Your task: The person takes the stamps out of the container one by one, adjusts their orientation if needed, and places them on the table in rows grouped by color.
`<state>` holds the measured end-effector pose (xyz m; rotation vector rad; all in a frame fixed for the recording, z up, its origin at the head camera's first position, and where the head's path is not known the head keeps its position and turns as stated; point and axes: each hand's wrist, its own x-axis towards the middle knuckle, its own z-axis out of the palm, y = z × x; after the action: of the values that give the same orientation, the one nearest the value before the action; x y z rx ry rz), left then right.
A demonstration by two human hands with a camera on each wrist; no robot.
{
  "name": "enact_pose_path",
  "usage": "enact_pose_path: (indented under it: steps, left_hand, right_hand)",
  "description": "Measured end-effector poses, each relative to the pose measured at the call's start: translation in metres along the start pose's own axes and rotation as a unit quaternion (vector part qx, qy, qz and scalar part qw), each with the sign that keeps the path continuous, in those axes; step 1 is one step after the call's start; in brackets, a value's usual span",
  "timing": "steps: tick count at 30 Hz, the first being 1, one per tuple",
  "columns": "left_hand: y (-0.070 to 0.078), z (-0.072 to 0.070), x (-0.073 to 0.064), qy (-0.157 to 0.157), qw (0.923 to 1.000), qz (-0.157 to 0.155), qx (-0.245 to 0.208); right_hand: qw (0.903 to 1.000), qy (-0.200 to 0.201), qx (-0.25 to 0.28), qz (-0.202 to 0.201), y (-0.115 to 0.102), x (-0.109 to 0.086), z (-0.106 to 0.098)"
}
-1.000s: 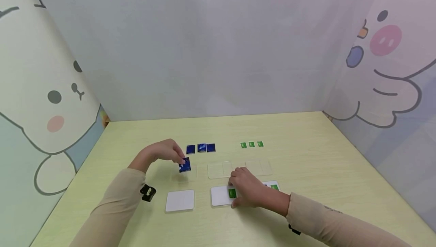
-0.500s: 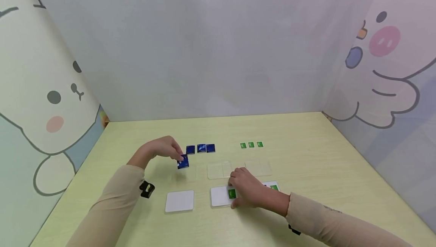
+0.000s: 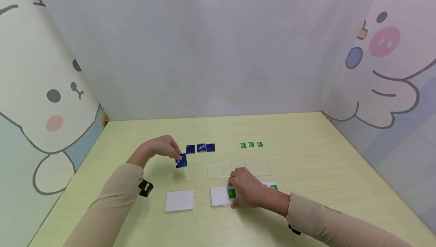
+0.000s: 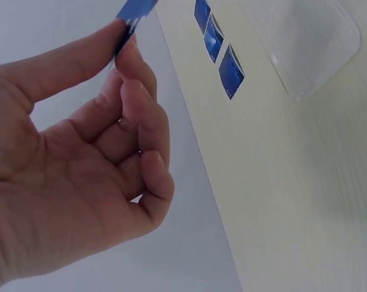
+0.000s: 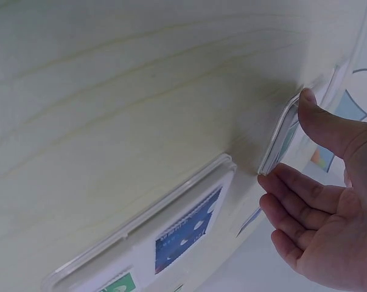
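Fingers (image 4: 154, 131), left hand (image 3: 164, 149): thumb and forefinger pinched together on a blue stamp (image 3: 181, 161); the other fingers curl loosely beneath.
Held stamp: its free part extends toward five o'clock from the fingertips in the head view; nearly square, so no clear long axis can be read.
Clear cover, left (image 3: 189, 172): at six o'clock from the stamp; a gap between them cannot be judged.
White case, left (image 3: 179, 200): farther along six o'clock, flat on the table (image 3: 201, 229); long axis nine to three o'clock.
Nearer hand: the left, for both cover and left case; the right is well apart.
Right hand (image 3: 248, 187): thumb and fingers set on opposite long edges of the middle white case (image 3: 219, 197); a green stamp (image 3: 232, 193) shows at eight o'clock from the hand.
Spare blue stamps (image 3: 201, 148): in a row, two o'clock from the held stamp.
Spare green stamps (image 3: 251, 144): twelve o'clock from the right hand.
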<state>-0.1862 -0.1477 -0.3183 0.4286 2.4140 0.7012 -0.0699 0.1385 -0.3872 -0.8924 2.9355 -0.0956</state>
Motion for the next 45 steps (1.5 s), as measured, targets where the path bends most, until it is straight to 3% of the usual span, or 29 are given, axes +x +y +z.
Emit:
enact_pose_path:
  steps: [21, 45]
  left_hand:
    - [-0.004, -0.008, 0.001, 0.004, 0.9997, -0.008, 0.021]
    - [-0.012, -0.008, 0.01, -0.001, 0.9996, -0.021, 0.017]
  right_hand:
    - [1.0, 0.0, -0.004, -0.002, 0.0, 0.001, 0.0]
    - [0.9999, -0.001, 0.008, 0.013, -0.001, 0.0, -0.001]
